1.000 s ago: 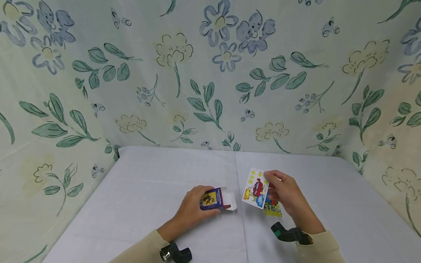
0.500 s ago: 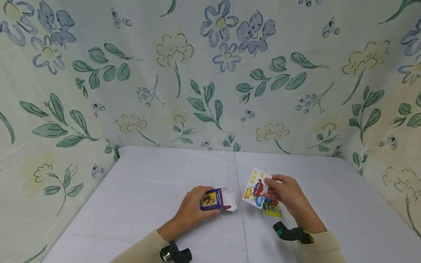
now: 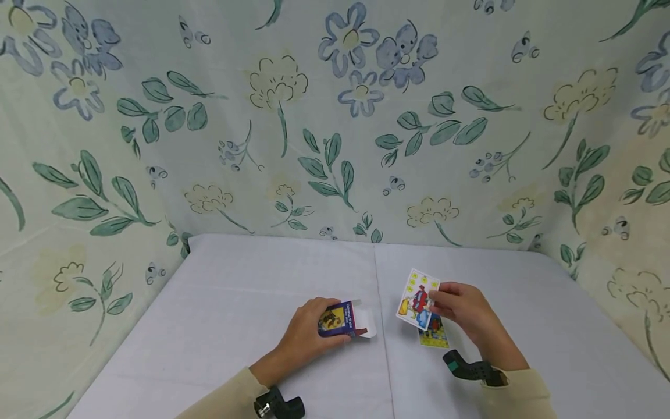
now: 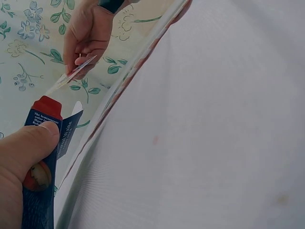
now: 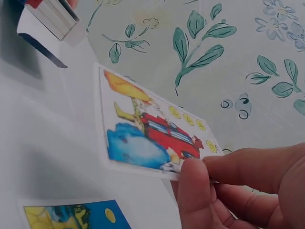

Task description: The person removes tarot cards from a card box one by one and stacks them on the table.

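Note:
My left hand (image 3: 303, 329) grips a dark blue card box (image 3: 335, 320) lying on the white cloth. Its flap end is open and faces right; in the right wrist view a stack of cards (image 5: 55, 16) shows inside it. My right hand (image 3: 463, 308) pinches one tarot card (image 3: 419, 299) by its right edge, between thumb and fingers. That card stands tilted above the table, picturing a red-robed figure and yellow coins. Below it a second card (image 3: 433, 336), blue and yellow, lies on the cloth, partly covered by the held card in the head view.
White cloth (image 3: 262, 273) covers the table, with a crease running down its middle. Floral curtain (image 3: 335, 145) hangs behind and at both sides. A black wrist camera (image 3: 280, 402) sits on the left sleeve and another (image 3: 466, 368) on the right.
My right hand has moved a little to the right with the pinched card, uncovering more of the card beneath. The left hand and box have stayed in place.

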`<state>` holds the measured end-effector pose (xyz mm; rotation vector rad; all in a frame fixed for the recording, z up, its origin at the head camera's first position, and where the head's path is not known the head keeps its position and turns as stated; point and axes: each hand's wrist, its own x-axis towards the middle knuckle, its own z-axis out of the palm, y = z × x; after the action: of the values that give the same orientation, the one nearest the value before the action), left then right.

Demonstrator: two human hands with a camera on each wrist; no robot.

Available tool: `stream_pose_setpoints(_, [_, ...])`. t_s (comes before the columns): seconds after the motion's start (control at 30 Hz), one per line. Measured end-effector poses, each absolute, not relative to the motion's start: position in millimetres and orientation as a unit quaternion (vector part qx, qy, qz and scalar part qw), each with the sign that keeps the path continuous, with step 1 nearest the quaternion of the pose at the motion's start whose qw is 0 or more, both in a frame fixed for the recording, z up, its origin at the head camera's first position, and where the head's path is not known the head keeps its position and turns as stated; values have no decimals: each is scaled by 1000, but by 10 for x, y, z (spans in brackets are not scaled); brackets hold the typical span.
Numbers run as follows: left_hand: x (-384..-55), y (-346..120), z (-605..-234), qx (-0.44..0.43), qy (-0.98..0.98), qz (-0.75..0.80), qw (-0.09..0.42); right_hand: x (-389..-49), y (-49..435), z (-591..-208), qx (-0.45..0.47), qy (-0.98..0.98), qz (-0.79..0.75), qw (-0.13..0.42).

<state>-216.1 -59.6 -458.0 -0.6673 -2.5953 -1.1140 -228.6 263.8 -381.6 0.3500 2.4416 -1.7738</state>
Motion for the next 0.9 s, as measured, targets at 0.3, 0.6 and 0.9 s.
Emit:
stream_pose_setpoints(0.3, [-2146, -590, -4565, -232, -886, -385, 111, -2312, 2744, -3905, 159, 806, -569, 40])
stream_pose_setpoints(0.6, [-2149, -591, -4567, -233, -886, -384, 120, -2343, 2821, -3957, 157, 805, -570, 36])
stream_pose_setpoints(0.9, [-2149, -588, -4570, -227, -889, -379, 120, -2351, 2883, -3978, 158, 804, -572, 42])
